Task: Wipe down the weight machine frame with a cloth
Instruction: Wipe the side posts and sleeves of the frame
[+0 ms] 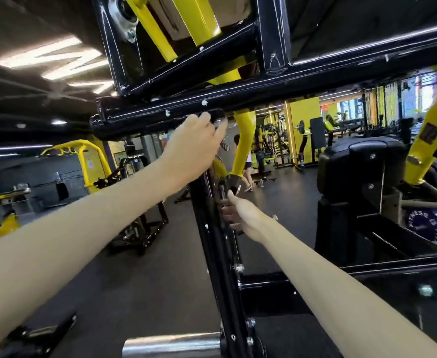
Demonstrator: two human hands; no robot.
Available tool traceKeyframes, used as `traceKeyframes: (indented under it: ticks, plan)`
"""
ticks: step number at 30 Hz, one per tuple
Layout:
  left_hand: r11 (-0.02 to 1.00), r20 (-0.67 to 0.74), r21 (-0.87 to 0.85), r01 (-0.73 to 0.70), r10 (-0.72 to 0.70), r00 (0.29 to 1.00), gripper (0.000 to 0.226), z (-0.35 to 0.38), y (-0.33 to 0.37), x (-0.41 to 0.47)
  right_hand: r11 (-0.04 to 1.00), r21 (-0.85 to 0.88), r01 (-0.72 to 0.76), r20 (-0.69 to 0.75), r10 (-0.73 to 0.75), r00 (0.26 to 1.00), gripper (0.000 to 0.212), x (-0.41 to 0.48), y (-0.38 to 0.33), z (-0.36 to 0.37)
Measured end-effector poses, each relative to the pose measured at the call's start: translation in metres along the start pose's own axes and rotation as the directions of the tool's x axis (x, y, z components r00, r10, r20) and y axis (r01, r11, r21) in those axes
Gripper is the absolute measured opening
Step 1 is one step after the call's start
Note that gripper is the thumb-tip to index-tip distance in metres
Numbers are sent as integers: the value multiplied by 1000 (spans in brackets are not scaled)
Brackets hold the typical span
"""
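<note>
- Progress: mid-wipe, by my reading. Work sits at the joint where the black cross beam (238, 99) of the weight machine frame meets the upright post (212, 254).
- Left hand (194, 143): raised to the underside of the beam, back toward the camera, fingers curled and bunched. A dark patterned scrap shows just past the fingertips. I take it for the cloth (223, 145), pinched in that hand and touching the frame at the joint.
- Right hand (240, 217): lower and on the right side of the post, with the thumb pointing up along it and the fingers curling in toward the metal. It looks like a steadying grip, not a wiping one.
- Done: nothing certain. The beam and post are glossy, but pale specks and scuffed edges still show on the beam left of the hand, so no section reads as plainly finished.
- Left, as judged: the lower post, the near base rails, the overhead black tubing and the far right rails by the black pad (362, 164).
- Hidden or unclear: most of the cloth, including its size and colour. The left palm and fingertips face away. The right fingers merge with the post's dark sheen.
- Cut off: the chrome bar (171, 344) at the near edge and the top of the frame.
- Far gym floor: blurred, with people too small to make out.
</note>
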State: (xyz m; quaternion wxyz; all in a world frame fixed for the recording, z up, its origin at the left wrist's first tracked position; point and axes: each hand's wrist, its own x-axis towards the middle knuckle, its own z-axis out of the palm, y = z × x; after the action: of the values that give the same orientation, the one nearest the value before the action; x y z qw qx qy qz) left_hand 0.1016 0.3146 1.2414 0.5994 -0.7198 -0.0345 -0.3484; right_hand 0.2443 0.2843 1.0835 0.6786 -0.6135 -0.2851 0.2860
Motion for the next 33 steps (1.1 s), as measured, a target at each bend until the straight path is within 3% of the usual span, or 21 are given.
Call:
traceKeyframes:
  ticks: [2,4,5,7,10,12,14,15,19,21,24,26,27,30,31,33]
  plan:
    - [997,81,9,-75,74,994,48,2,14,-5,1000,4,-8,25,8,1000,58,-4,3,5]
    - [961,211,-112,-254,272,939,28,-7,38,-19,999,20,-49,64,48,997,74,2,12,8]
    - [951,255,-147,-274,304,918,24,-8,41,-19,998,35,-57,78,54,995,72,3,15,9]
    - [981,256,-67,-180,191,947,23,-4,28,-4,994,79,-74,93,66,993,60,3,19,12]
    - [995,232,101,-3,-21,973,22,-3,13,13,994,83,-65,101,56,993,64,11,27,9]
    - [996,329,17,-84,73,941,23,-6,32,6,994,99,-55,99,45,994,67,9,25,10]
    - [959,441,-122,-255,282,852,24,-12,64,-9,992,95,-78,103,68,992,79,7,25,11]
    - [948,467,-154,-279,319,825,24,-11,69,-11,991,100,-83,105,73,992,80,7,25,10]
    - [998,370,-62,-27,48,928,24,-7,32,14,986,151,-64,140,42,989,60,7,28,1]
    - [998,392,-63,2,23,920,22,-9,30,12,985,168,-41,159,14,987,60,9,30,-2]
    - [942,506,-303,-142,285,814,25,-23,78,-17,980,197,-17,177,-19,984,62,13,35,-1]
    - [913,518,-350,-210,375,768,27,-19,89,-24,980,197,-5,197,-34,980,66,11,35,0]
    - [922,495,-334,-195,348,796,25,-17,78,-18,981,192,2,212,-43,976,66,11,35,0]
    - [966,239,-246,-75,136,962,26,-14,37,-7,978,209,-20,215,-26,976,67,9,33,0]
    - [966,242,-259,-28,92,966,28,-14,36,-9,976,218,-22,202,-23,979,67,12,34,0]
    - [937,352,-344,-55,183,918,27,-18,57,-21,973,230,-10,186,-34,982,66,16,35,1]
